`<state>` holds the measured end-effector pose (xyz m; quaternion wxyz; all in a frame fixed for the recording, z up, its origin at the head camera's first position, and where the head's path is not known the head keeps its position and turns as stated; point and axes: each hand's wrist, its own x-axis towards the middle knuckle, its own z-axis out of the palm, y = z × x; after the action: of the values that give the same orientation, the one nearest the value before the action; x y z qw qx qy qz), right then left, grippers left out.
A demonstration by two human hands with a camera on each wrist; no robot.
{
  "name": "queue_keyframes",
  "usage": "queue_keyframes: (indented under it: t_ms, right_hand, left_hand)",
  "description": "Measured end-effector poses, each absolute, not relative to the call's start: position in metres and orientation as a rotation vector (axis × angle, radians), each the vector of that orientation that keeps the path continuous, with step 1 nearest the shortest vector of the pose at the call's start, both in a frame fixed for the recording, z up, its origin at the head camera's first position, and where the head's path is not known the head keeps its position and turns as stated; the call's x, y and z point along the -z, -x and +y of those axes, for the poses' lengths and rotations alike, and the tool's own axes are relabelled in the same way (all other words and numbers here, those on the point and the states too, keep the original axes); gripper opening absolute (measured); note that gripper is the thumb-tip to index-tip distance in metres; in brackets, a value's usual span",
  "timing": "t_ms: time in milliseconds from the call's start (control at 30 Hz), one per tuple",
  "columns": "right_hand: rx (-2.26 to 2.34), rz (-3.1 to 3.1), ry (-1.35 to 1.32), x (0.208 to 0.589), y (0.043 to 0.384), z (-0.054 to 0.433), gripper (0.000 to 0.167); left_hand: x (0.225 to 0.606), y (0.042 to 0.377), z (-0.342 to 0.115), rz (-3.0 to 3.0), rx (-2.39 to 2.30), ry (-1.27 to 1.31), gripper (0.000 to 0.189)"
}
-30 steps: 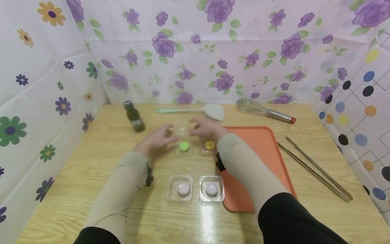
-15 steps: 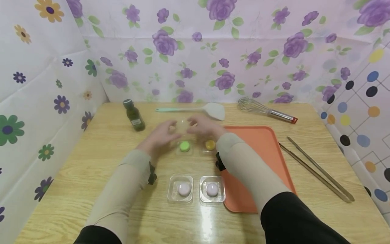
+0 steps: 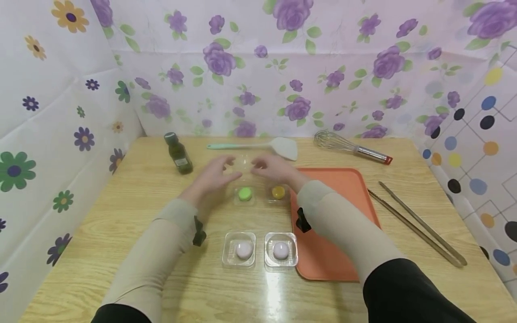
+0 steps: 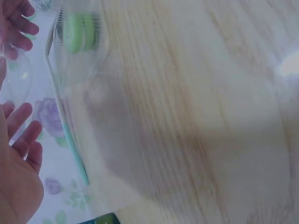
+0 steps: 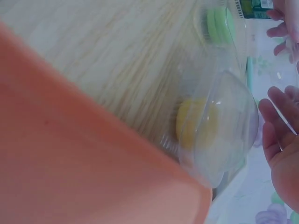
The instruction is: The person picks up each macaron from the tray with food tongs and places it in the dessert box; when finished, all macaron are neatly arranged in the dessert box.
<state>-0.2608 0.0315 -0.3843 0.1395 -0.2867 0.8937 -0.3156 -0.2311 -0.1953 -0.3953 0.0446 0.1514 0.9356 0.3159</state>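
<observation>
Between both hands is a clear dome-shaped plastic lid [image 4: 21,77], raised above the table. My left hand [image 3: 214,177] holds its left side, with curved fingers and thumb apart. On the opposite side my right hand [image 3: 278,170] holds it with bent fingers; exact contact is hard to see through the clear plastic. Just below the hands a green macaron [image 3: 244,194] sits in a clear ribbed box. To its right a yellow macaron [image 5: 194,122] lies in another box, under a clear dome lid [image 5: 229,126]. Nearer are two pale lilac macarons [image 3: 244,250] in clear boxes.
An orange tray [image 3: 335,264] lies right of the boxes, partly under the right forearm. Metal tongs [image 3: 420,224] rest farther right. Along the back are a dark green bottle [image 3: 178,154], a spatula [image 3: 284,147] and a whisk [image 3: 351,146].
My hands stay around the lid and shift only slightly. The right forearm has moved a little to the right. Boxes and macarons remain in place.
</observation>
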Motion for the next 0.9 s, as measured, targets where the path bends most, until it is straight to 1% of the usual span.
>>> queue_keyframes:
  t_ms: [300, 433, 667, 767, 900]
  right_hand:
    - [0.896, 2.534, 0.910, 0.381, 0.248, 0.041, 0.049]
    - [0.882, 2.519, 0.969, 0.380, 0.243, 0.045, 0.049]
    - [0.928, 2.499, 1.007, 0.381, 0.241, 0.052, 0.048]
    - [1.028, 2.463, 0.990, 0.384, 0.241, 0.053, 0.053]
    - [1.254, 2.358, 0.865, 0.389, 0.241, 0.054, 0.069]
  left_hand:
    - [0.391, 0.225, -0.194, 2.806, -1.052, -0.413, 0.085]
    - [0.391, 0.224, -0.192, 2.783, -1.071, -0.430, 0.092]
    - [0.391, 0.223, -0.190, 2.789, -1.088, -0.451, 0.097]
    - [0.391, 0.221, -0.189, 2.798, -1.106, -0.451, 0.097]
    - [0.390, 0.218, -0.187, 2.821, -1.132, -0.455, 0.096]
